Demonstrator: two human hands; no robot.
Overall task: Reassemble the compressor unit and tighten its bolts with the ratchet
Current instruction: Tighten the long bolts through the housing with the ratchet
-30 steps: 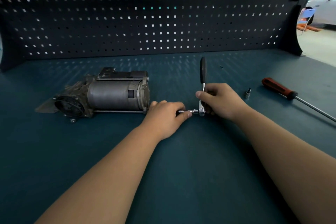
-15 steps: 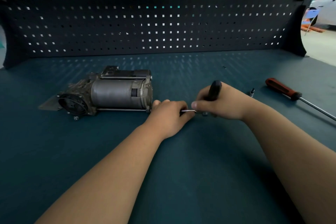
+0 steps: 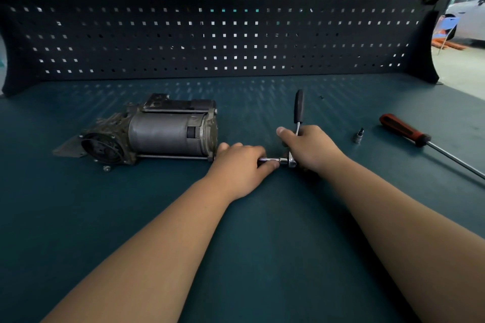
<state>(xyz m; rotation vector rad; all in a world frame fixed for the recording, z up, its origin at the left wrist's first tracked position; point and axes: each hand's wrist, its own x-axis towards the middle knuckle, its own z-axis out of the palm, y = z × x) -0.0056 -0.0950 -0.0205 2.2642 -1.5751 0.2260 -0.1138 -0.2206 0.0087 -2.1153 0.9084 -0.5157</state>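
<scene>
A dark teal surface (image 3: pixel 262 257) backed by a black pegboard (image 3: pixel 210 21); daylight and a concrete floor (image 3: pixel 462 73) show at right.

I see the compressor unit (image 3: pixel 157 134) lying on its side at the left of the teal bench (image 3: pixel 262 257). Just right of it, the left hand (image 3: pixel 241 165) pinches a metal extension bar (image 3: pixel 273 159) that meets the head of the ratchet (image 3: pixel 298 109). The right hand (image 3: pixel 312 149) grips the ratchet's shank, with the black handle pointing far. A small socket (image 3: pixel 358 136) and a red-handled screwdriver (image 3: pixel 404 130) lie further right.
</scene>
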